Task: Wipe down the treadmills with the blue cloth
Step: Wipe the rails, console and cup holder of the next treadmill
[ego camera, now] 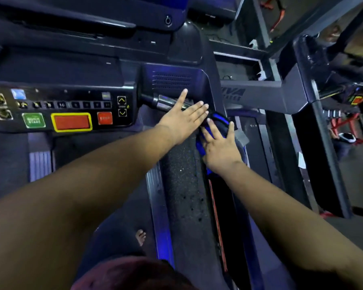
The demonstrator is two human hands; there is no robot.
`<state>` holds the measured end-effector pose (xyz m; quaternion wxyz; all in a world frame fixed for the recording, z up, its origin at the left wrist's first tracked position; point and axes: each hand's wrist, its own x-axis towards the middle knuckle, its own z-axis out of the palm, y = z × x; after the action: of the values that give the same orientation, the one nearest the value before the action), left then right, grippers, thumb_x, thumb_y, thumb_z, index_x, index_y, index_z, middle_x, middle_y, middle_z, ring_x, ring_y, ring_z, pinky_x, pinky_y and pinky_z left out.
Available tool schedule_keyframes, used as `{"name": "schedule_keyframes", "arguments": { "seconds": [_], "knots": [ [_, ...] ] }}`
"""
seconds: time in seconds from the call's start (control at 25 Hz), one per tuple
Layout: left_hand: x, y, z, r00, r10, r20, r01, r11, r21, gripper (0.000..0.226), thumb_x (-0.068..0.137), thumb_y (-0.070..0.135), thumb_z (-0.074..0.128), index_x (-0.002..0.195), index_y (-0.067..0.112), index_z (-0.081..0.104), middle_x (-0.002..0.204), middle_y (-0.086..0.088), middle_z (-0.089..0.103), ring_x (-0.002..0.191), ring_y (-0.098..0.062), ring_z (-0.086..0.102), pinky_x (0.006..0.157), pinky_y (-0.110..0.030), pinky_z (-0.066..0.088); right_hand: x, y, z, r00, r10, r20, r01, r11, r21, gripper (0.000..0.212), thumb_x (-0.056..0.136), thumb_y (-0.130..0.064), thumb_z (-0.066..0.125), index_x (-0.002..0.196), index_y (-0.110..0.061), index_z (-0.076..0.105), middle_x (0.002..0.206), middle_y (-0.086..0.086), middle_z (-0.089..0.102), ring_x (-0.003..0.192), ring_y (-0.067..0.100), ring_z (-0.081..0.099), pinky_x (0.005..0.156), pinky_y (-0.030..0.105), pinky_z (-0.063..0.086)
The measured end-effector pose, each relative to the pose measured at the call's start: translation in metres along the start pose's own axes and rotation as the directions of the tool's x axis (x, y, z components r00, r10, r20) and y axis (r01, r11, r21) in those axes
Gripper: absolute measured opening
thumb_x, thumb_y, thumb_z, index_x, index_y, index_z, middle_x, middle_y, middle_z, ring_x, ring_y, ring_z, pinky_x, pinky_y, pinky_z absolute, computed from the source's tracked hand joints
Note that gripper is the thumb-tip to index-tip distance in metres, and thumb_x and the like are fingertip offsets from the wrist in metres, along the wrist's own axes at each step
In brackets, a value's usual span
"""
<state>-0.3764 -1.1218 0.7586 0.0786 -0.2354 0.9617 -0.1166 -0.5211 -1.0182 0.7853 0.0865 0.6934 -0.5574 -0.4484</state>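
Hands: left point(181, 120) flat, fingers straight, over handrail point(166, 102) | right point(219, 146) spread, pressing blue cloth point(219, 120)

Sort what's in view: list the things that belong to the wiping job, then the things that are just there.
Part of the job:
blue cloth, pressed flat under the right hand
left hand, flat, fingers straight, beside it
treadmill handrail
treadmill console

Just there:
neighbouring treadmill
red equipment in the background
person's bare foot

Background items, gym floor.
A bare foot point(140, 237) stood on dark flooring; red equipment frames point(344, 122) sat at far right, blurred.
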Motion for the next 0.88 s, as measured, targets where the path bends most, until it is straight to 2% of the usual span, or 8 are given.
{"name": "schedule_keyframes", "arguments": {
  "seconds": [0.16,0.24,0.32,0.44,0.56,0.64,0.76,0.88],
  "knots": [
    [-0.012,-0.003,0.002,0.998,-0.056,0.019,0.056,0.998,-0.004,0.069,0.102,0.022,0.035,0.157,0.008,-0.004,0.166,-0.012,-0.009,0.154,-0.025,-0.005,0.106,-0.08,0.001,-0.072,-0.024,0.016,0.944,-0.258,0.205,0.291,0.945,-0.151,0.063,0.098,-0.049,0.03,0.151,-0.016,0.036,0.163,0.005,0.024,0.152,0.03,0.001,0.1,0.077,-0.023],
    [-0.017,-0.003,0.004,0.998,-0.069,0.014,0.069,0.997,-0.024,0.07,0.101,0.021,0.036,0.157,0.008,-0.005,0.166,-0.012,-0.01,0.154,-0.025,-0.007,0.106,-0.08,0.001,-0.062,-0.012,0.013,0.952,-0.278,0.126,0.292,0.95,-0.108,0.063,0.097,-0.053,0.03,0.15,-0.02,0.04,0.162,0.004,0.025,0.152,0.027,0.004,0.098,0.073,-0.03],
    [-0.019,-0.003,0.003,0.997,-0.075,0.013,0.076,0.997,-0.032,0.071,0.101,0.022,0.037,0.157,0.008,-0.005,0.166,-0.011,-0.01,0.154,-0.025,-0.007,0.106,-0.08,0.001,-0.024,-0.001,0.001,0.983,-0.177,0.054,0.181,0.979,-0.088,0.065,0.097,-0.059,0.026,0.152,-0.025,0.035,0.165,0.001,0.016,0.153,0.024,-0.003,0.099,0.076,-0.026],
    [-0.013,-0.003,0.006,0.997,-0.082,0.004,0.082,0.996,-0.045,0.074,0.1,0.024,0.041,0.157,0.009,-0.005,0.166,-0.011,-0.009,0.154,-0.025,-0.007,0.105,-0.081,-0.001,-0.01,-0.008,-0.01,0.992,-0.073,0.107,0.089,0.985,-0.148,0.063,0.099,-0.052,0.024,0.155,-0.023,0.026,0.166,0.002,0.012,0.152,0.027,-0.01,0.101,0.08,-0.015],
    [-0.014,0.002,0.005,0.997,-0.075,0.0,0.074,0.993,-0.088,0.078,0.098,0.023,0.045,0.157,0.009,-0.005,0.166,-0.01,-0.009,0.154,-0.025,-0.007,0.107,-0.079,-0.002,-0.072,-0.031,0.011,0.955,-0.207,0.214,0.243,0.957,-0.16,0.061,0.101,-0.045,0.025,0.156,-0.018,0.024,0.165,0.004,0.014,0.152,0.028,-0.005,0.102,0.078,-0.015],
    [-0.016,0.014,0.001,0.999,-0.05,-0.008,0.048,0.99,-0.129,0.08,0.098,0.025,0.046,0.157,0.009,-0.007,0.166,-0.01,-0.009,0.154,-0.024,-0.006,0.109,-0.077,-0.002,-0.107,-0.029,0.025,0.943,-0.27,0.194,0.286,0.957,-0.058,0.062,0.099,-0.045,0.029,0.155,-0.02,0.027,0.165,0.004,0.014,0.153,0.027,-0.002,0.102,0.078,-0.017],
    [-0.009,0.033,-0.007,0.999,0.0,-0.038,-0.006,0.986,-0.167,0.087,0.095,0.03,0.05,0.157,0.01,-0.009,0.166,-0.009,-0.009,0.154,-0.022,-0.005,0.112,-0.074,-0.004,-0.084,-0.012,0.026,0.995,-0.084,0.049,0.077,0.989,0.123,0.071,0.091,-0.058,0.033,0.156,-0.031,0.022,0.167,-0.004,0.0,0.152,0.019,-0.011,0.1,0.084,-0.002],
    [0.003,0.035,-0.011,0.999,-0.005,-0.039,-0.002,0.98,-0.197,0.092,0.092,0.031,0.056,0.157,0.012,-0.007,0.166,-0.009,-0.008,0.154,-0.022,-0.004,0.112,-0.071,-0.005,-0.066,-0.013,0.02,0.994,0.074,0.086,-0.091,0.97,0.227,0.076,0.09,-0.068,0.04,0.155,-0.035,0.018,0.165,-0.008,-0.011,0.147,0.021,-0.029,0.097,0.083,0.016]
  ]
}}
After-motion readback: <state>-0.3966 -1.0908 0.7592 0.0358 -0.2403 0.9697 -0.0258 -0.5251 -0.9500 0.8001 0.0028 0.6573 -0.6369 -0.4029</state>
